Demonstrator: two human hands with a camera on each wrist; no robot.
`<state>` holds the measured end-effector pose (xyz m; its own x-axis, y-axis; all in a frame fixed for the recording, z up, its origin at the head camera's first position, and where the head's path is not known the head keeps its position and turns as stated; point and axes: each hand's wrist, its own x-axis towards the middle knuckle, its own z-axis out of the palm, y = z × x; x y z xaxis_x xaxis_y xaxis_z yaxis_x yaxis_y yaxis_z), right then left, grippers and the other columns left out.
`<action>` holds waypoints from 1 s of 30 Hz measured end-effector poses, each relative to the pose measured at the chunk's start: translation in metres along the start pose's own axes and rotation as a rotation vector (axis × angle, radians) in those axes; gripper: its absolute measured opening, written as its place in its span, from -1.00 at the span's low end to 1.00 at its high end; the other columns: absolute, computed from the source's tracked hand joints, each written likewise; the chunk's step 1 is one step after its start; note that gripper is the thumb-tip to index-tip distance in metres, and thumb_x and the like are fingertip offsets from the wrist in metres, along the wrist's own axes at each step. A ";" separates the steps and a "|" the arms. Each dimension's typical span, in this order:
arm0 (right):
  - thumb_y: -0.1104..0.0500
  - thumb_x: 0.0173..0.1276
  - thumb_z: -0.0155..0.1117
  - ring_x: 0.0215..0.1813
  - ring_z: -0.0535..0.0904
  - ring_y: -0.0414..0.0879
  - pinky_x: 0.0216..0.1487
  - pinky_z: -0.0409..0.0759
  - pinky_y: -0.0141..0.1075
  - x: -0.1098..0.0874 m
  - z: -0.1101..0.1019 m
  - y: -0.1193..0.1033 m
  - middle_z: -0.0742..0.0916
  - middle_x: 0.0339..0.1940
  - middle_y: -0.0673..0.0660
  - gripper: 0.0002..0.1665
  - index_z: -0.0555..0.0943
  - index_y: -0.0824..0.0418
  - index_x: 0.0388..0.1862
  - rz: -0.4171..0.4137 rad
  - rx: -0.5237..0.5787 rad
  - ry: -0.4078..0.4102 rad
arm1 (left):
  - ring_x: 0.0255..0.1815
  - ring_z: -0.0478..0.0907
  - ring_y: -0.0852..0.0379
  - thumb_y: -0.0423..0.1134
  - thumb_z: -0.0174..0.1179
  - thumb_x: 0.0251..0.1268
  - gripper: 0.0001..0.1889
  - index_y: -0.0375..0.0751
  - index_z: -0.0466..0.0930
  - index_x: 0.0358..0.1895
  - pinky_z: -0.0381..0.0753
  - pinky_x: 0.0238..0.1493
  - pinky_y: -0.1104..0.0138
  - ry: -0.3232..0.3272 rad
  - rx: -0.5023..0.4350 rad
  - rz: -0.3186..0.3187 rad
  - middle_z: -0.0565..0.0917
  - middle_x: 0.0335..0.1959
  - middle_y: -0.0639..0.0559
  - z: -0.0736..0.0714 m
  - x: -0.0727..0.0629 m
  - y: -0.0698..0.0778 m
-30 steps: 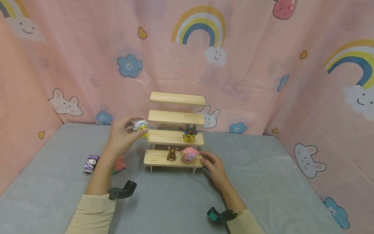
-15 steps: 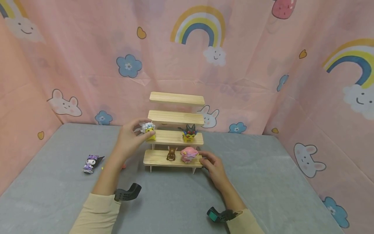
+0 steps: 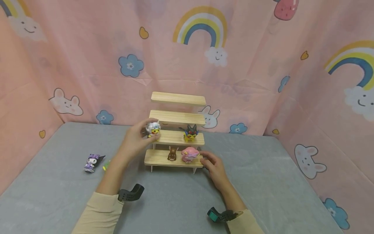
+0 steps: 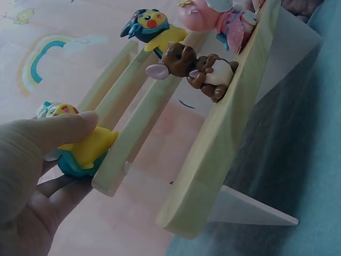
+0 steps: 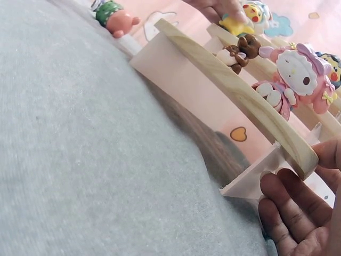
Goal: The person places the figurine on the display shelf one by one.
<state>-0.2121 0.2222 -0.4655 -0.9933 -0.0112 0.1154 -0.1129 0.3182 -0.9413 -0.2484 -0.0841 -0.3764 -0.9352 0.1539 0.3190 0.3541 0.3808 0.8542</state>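
My left hand (image 3: 135,141) pinches a yellow figurine with a white and blue hood (image 3: 153,128) between thumb and fingers. The figurine is upright at the left end of the second step from the bottom of a wooden tiered display stand (image 3: 155,158); in the left wrist view its base meets the board's end. My right hand (image 3: 215,167) grips the bottom step's right end, thumb above and fingers below in the right wrist view. That step bears a brown mouse figurine (image 3: 172,153) and a pink-hooded figurine (image 5: 298,77). A dark-hooded yellow figurine (image 3: 191,133) stands one step higher, at right.
On the grey cloth at left stands a purple and black figurine (image 3: 91,163). Beside it a coral and green figurine (image 5: 118,20) is mostly hidden by my left forearm in the head view. A pink patterned curtain (image 3: 163,65) closes off the back and sides.
My left hand has carried the white-hooded figurine rightward, from beside the stand onto the left end of the second step. My right hand has stayed on the bottom step's end.
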 end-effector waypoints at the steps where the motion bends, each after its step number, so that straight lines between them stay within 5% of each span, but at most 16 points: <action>1: 0.26 0.46 0.14 0.00 0.58 -0.22 0.04 0.58 -0.38 0.000 0.000 0.000 0.69 0.18 0.24 -0.65 0.63 0.26 0.17 0.001 0.003 -0.001 | 0.28 0.62 -0.20 -0.30 0.42 0.24 -0.40 -0.06 0.48 0.36 0.65 0.25 0.06 -0.018 0.009 0.003 0.64 0.19 -0.20 -0.001 0.000 0.000; 9: 0.23 0.47 0.14 -0.03 0.58 -0.23 0.01 0.58 -0.39 0.000 -0.001 0.000 0.69 0.17 0.24 -0.65 0.63 0.26 0.18 -0.010 -0.003 -0.003 | 0.31 0.59 -0.17 -0.24 0.36 0.34 -0.40 0.04 0.43 0.42 0.59 0.32 0.05 -0.125 -0.007 0.015 0.60 0.23 -0.16 -0.012 -0.002 0.000; 17: 0.25 0.47 0.14 -0.01 0.59 -0.21 0.02 0.59 -0.39 0.000 -0.001 0.000 0.69 0.18 0.24 -0.65 0.64 0.26 0.17 -0.003 0.004 -0.008 | 0.16 0.62 -0.12 -0.29 0.43 0.23 -0.43 -0.06 0.55 0.33 0.65 0.24 0.03 -0.054 0.108 0.079 0.60 0.15 -0.16 -0.017 -0.003 0.003; 30: 0.24 0.47 0.13 0.00 0.57 -0.21 0.03 0.59 -0.39 0.000 0.000 0.001 0.68 0.18 0.24 -0.65 0.63 0.26 0.18 -0.002 -0.001 -0.004 | 0.36 0.55 -0.15 -0.42 0.36 0.27 -0.42 -0.03 0.53 0.36 0.63 0.24 0.20 -0.054 -0.024 0.043 0.61 0.29 -0.17 -0.001 -0.001 0.003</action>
<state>-0.2123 0.2226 -0.4661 -0.9932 -0.0155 0.1155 -0.1144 0.3192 -0.9408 -0.2470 -0.0844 -0.3737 -0.9168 0.2189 0.3340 0.3934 0.3510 0.8497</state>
